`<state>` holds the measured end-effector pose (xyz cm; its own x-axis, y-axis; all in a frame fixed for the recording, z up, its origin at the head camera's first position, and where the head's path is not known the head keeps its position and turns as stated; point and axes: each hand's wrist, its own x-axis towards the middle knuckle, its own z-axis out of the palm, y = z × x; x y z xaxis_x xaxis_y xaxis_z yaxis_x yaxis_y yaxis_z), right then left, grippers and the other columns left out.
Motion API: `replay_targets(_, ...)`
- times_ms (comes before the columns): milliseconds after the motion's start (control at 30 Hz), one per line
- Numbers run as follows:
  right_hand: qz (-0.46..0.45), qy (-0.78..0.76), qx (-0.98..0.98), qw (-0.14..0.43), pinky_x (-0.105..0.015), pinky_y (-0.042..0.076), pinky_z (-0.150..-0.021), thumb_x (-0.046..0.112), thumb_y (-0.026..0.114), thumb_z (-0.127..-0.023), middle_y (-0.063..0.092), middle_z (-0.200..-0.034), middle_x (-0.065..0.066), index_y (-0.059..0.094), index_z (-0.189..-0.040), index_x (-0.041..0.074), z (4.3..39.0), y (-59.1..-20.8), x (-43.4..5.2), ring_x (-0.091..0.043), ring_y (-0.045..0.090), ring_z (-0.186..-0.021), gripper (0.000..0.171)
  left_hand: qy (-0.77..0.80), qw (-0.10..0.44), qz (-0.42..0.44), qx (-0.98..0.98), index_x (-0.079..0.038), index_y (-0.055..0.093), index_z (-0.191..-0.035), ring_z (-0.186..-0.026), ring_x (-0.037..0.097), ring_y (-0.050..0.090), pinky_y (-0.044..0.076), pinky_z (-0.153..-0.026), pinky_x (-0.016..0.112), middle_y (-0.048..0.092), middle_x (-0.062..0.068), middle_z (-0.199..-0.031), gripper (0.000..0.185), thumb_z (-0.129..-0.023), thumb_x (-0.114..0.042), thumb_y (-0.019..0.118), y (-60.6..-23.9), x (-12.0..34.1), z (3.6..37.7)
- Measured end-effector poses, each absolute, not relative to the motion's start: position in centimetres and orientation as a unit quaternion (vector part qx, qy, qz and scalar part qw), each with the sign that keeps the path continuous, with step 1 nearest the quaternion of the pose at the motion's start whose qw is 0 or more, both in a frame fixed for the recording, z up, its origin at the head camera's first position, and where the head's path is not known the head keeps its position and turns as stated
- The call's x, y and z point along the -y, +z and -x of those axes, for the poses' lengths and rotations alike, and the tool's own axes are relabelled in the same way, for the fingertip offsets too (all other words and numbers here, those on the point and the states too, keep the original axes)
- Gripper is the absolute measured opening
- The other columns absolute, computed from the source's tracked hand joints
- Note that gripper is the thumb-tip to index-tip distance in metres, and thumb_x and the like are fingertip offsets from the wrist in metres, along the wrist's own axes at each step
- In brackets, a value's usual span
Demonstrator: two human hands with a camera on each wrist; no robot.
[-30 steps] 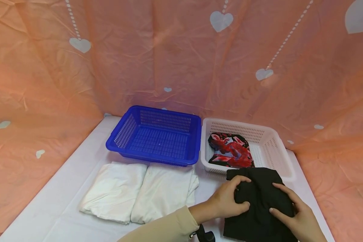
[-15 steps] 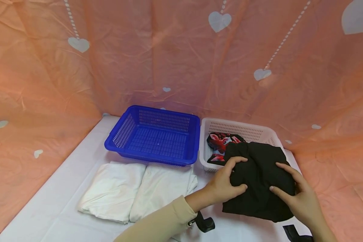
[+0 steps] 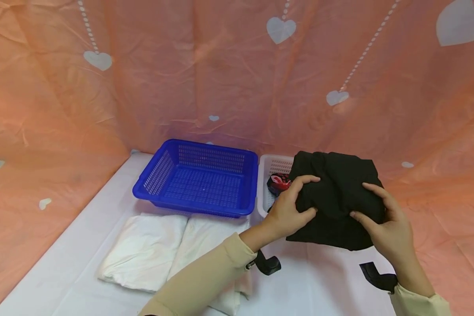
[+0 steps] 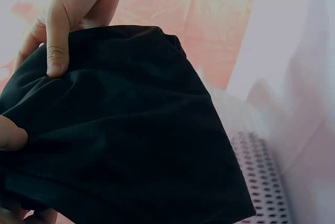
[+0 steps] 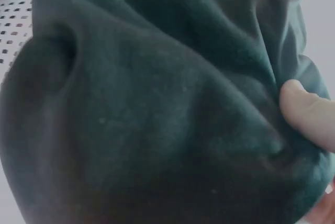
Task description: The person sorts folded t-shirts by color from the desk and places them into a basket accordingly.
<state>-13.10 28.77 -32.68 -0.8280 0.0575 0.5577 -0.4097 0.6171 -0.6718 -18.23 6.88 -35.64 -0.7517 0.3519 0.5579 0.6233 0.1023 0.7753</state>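
Both hands hold a folded black garment (image 3: 335, 193) up in the air over the white basket (image 3: 271, 167). My left hand (image 3: 290, 210) grips its left side, fingers curled over the top and thumb beneath. On its right side my right hand (image 3: 383, 219) grips it the same way. The dark cloth (image 4: 131, 135) fills the left wrist view, and the garment (image 5: 157, 109) fills the right wrist view too. A red-and-black patterned cloth (image 3: 278, 183) lies in the white basket, mostly hidden behind the garment.
A blue basket (image 3: 199, 177) stands to the left of the white one. Two folded white cloths (image 3: 170, 250) lie on the white table in front of it. Orange sheeting with white hearts (image 3: 221, 70) walls in the back and sides.
Both hands have lifted the black garment off the table's near right and carried it up and away, over the white basket. It now hides most of the patterned cloth.
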Motion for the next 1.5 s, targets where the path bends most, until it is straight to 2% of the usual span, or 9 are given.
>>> replay_targets(133, -0.103, 0.437, 0.842, 0.300, -0.005, 0.044, -0.080, -0.019, 0.075, -0.066, 0.059, -0.119, 0.020, 0.057, -0.131, 0.003, 14.3, -32.4, -28.5, 0.005, 0.059, -0.095, 0.070, -0.591, 0.119, 0.341, 0.721, -0.019, 0.043, -0.134, -0.112, 0.010, 0.058, 0.045, -0.099, 0.022, 0.058, 0.005, -0.131, 0.062, -0.081, -0.001, 0.069, -34.9, -6.7, 19.3)
replay_targets(367, -0.113, 0.443, 0.836, 0.303, -0.006, 0.045, -0.078, -0.015, 0.076, -0.070, 0.061, -0.123, 0.005, 0.057, -0.132, 0.009, 16.3, -31.9, -27.9, 0.003, 0.059, -0.094, 0.069, -0.618, 0.116, 0.317, 0.710, -0.021, 0.043, -0.135, -0.107, 0.013, 0.062, 0.050, -0.089, 0.022, 0.060, 0.006, -0.126, 0.062, -0.083, 0.000, 0.068, -34.5, -6.1, 20.7)
replay_targets(467, -0.123, 0.442, 0.832, 0.313, -0.006, 0.045, -0.079, -0.014, 0.076, -0.071, 0.061, -0.121, 0.012, 0.058, -0.131, 0.008, 17.2, -32.0, -27.6, 0.004, 0.059, -0.094, 0.067, -0.631, 0.126, 0.302, 0.703, -0.021, 0.045, -0.134, -0.103, 0.017, 0.064, 0.052, -0.085, 0.022, 0.064, 0.009, -0.120, 0.060, -0.082, 0.002, 0.066, -34.5, -6.2, 21.1)
replay_targets(600, -0.147, 0.445, 0.817, 0.336, -0.006, 0.044, -0.083, -0.016, 0.074, -0.070, 0.058, -0.120, 0.021, 0.059, -0.129, 0.004, 18.2, -32.3, -27.2, 0.004, 0.058, -0.099, 0.064, -0.641, 0.148, 0.287, 0.696, -0.019, 0.047, -0.132, -0.109, 0.019, 0.061, 0.049, -0.092, 0.027, 0.062, 0.010, -0.124, 0.059, -0.081, 0.004, 0.067, -34.5, -6.3, 21.8)
replay_targets(700, -0.166, 0.460, 0.797, 0.355, -0.007, 0.043, -0.086, -0.020, 0.073, -0.069, 0.058, -0.120, 0.018, 0.058, -0.127, -0.001, 19.0, -33.0, -27.2, 0.003, 0.057, -0.103, 0.063, -0.641, 0.150, 0.282, 0.698, -0.018, 0.046, -0.132, -0.112, 0.020, 0.059, 0.048, -0.096, 0.029, 0.059, 0.011, -0.128, 0.059, -0.081, 0.004, 0.067, -34.5, -6.2, 22.2)
replay_targets(867, -0.177, 0.470, 0.781, 0.371, -0.007, 0.044, -0.085, -0.021, 0.073, -0.066, 0.059, -0.117, 0.017, 0.058, -0.125, -0.004, 20.1, -34.9, -27.3, 0.004, 0.059, -0.098, 0.063, -0.636, 0.138, 0.283, 0.705, -0.018, 0.045, -0.132, -0.111, 0.021, 0.061, 0.049, -0.093, 0.027, 0.061, 0.013, -0.125, 0.060, -0.081, 0.005, 0.067, -35.2, -6.1, 23.4)
replay_targets(1100, -0.137, 0.470, 0.806, 0.333, -0.006, 0.044, -0.085, -0.014, 0.076, -0.071, 0.057, -0.118, 0.024, 0.058, -0.127, 0.002, 20.7, -36.8, -27.4, 0.006, 0.057, -0.097, 0.061, -0.624, 0.132, 0.256, 0.726, -0.016, 0.048, -0.131, -0.112, 0.023, 0.059, 0.047, -0.098, 0.034, 0.061, 0.013, -0.126, 0.059, -0.079, 0.006, 0.068, -37.0, -6.2, 24.4)
replay_targets(1233, -0.115, 0.483, 0.815, 0.300, -0.006, 0.043, -0.085, -0.010, 0.075, -0.074, 0.057, -0.118, 0.023, 0.058, -0.129, 0.008, 21.0, -37.6, -27.6, 0.005, 0.057, -0.099, 0.060, -0.616, 0.123, 0.233, 0.742, -0.016, 0.049, -0.131, -0.114, 0.024, 0.058, 0.045, -0.101, 0.039, 0.060, 0.012, -0.129, 0.059, -0.079, 0.004, 0.070, -37.9, -6.2, 24.7)
replay_targets(1500, -0.073, 0.464, 0.847, 0.249, -0.004, 0.041, -0.085, -0.001, 0.076, -0.078, 0.054, -0.129, -0.005, 0.055, -0.134, 0.014, 21.6, -39.4, -27.9, 0.003, 0.052, -0.099, 0.061, -0.586, 0.101, 0.197, 0.780, -0.020, 0.047, -0.133, -0.113, 0.027, 0.057, 0.046, -0.098, 0.042, 0.058, 0.012, -0.133, 0.062, -0.080, -0.002, 0.072, -39.5, -6.7, 25.1)
